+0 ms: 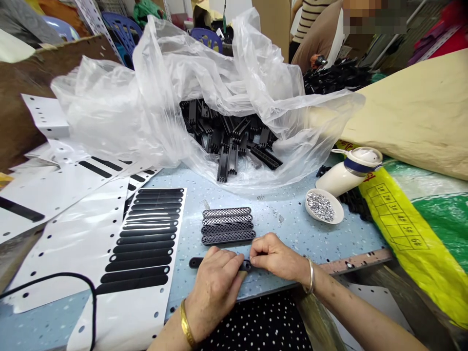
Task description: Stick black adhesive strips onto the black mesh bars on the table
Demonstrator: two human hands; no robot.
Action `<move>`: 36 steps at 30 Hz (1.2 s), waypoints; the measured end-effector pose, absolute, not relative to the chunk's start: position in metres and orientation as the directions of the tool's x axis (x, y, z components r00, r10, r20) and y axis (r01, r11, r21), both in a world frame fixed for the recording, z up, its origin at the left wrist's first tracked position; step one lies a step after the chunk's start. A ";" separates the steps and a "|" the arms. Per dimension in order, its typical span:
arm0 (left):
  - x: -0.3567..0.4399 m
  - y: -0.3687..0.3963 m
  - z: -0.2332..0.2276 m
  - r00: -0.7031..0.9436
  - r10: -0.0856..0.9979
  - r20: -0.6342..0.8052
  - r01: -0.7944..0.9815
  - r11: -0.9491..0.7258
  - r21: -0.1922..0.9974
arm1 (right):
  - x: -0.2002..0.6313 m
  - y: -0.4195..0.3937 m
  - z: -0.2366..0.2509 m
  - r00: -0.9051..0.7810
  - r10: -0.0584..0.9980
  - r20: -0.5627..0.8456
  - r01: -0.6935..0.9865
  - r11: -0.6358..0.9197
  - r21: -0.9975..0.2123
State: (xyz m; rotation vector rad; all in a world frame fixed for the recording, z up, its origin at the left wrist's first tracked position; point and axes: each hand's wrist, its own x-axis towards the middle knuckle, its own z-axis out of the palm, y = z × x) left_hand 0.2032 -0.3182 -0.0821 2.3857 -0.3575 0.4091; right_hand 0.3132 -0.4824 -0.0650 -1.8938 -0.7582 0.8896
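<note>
Near the table's front edge my left hand point(219, 278) is closed over a narrow black plastic bar point(195, 263). Both rounded ends of the bar stick out, each with a hole. My right hand point(275, 256) pinches at the bar's right end, thumb and forefinger together; whatever they hold, if anything, is hidden. Just beyond lie several black bars point(228, 226) side by side, their lattice faces up. To the left is a white backing sheet point(127, 312) with rows of glossy black strips point(142, 239). A white bowl point(341, 214) of small silvery metal pieces point(321, 205) stands at the right.
A large clear plastic bag point(153, 122) spills black plastic parts point(230, 141) at the back. A white bottle point(340, 178) leans behind the bowl. At left are used backing sheets point(73, 234) and a black cable point(93, 302). Another person point(318, 29) is behind.
</note>
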 end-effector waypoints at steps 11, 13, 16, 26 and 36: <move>0.206 -0.319 -0.078 0.904 -0.134 0.406 -0.372 -0.715 0.592 | 0.296 -0.492 -0.061 0.619 0.754 -0.220 0.140 -0.382 -0.914; 0.207 -0.319 -0.077 0.908 -0.132 0.398 -0.365 -0.717 0.594 | 0.296 -0.501 -0.068 0.640 0.725 -0.255 0.112 -0.416 -0.903; 0.207 -0.320 -0.077 0.914 -0.130 0.384 -0.356 -0.712 0.605 | 0.304 -0.520 -0.085 0.790 0.611 -0.054 0.317 -0.483 -0.817; 0.207 -0.320 -0.081 0.908 -0.116 0.403 -0.358 -0.716 0.600 | 0.310 -0.540 -0.080 0.809 0.473 0.348 0.587 -0.630 -0.509; 0.207 -0.322 -0.083 0.920 -0.125 0.371 -0.336 -0.739 0.584 | 0.266 -0.483 -0.075 0.840 0.524 -0.142 0.055 -0.343 -0.938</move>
